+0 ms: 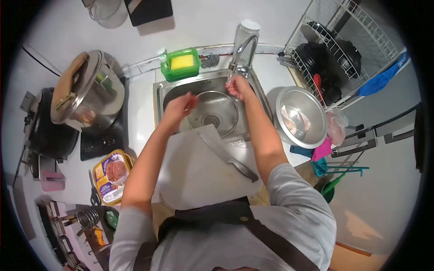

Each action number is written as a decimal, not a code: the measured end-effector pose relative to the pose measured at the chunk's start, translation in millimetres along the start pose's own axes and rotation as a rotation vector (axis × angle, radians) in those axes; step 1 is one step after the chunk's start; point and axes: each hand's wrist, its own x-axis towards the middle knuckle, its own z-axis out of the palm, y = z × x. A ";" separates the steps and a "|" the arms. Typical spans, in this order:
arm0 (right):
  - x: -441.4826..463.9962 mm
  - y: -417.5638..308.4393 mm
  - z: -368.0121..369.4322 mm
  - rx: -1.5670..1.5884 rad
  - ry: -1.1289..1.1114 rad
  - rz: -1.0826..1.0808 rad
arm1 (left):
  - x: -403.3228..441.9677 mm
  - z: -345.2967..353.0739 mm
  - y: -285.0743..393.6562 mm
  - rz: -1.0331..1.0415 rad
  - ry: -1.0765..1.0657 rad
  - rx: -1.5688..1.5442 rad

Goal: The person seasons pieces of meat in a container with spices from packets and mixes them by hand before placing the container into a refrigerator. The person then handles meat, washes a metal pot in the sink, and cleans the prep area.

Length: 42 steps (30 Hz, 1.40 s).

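Note:
My left hand (181, 106) hovers over the left part of the steel sink (169, 97), slightly blurred, with its fingers apart and nothing visible in them. Under the spout of the chrome tap (246, 47) is my right hand (238, 87), its fingers curled in; what they may hold is hidden. A large round metal rim (236, 108) shows in the sink around the drain. Across the sink's front edge lies a white cutting board (190, 171). On it rests a knife (228, 158), its dark handle toward me and to the right.
Right of the sink stands a metal bowl (282, 97) with pale pieces inside. A green tray (183, 72) with a yellow sponge (181, 62) sits behind. At left are a lidded pot (106, 101), an ice-cream tub (110, 176) and scissors (94, 196). A dish rack (337, 49) stands back right.

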 end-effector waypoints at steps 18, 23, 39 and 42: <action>-46.1 -40.3 54.0 -0.953 -0.478 -0.271 | 130.5 70.8 -123.6 -0.372 -0.071 -0.504; -66.7 -40.0 75.8 -0.942 -0.071 -0.166 | 127.2 79.4 -104.4 -0.030 -0.216 -0.631; -58.5 -18.7 63.1 -1.611 -0.013 -0.662 | 115.3 101.1 -83.6 0.124 -0.309 -0.952; -29.1 -43.3 38.1 -1.591 -0.446 -0.534 | 122.7 101.6 -77.1 -0.131 -0.164 -0.615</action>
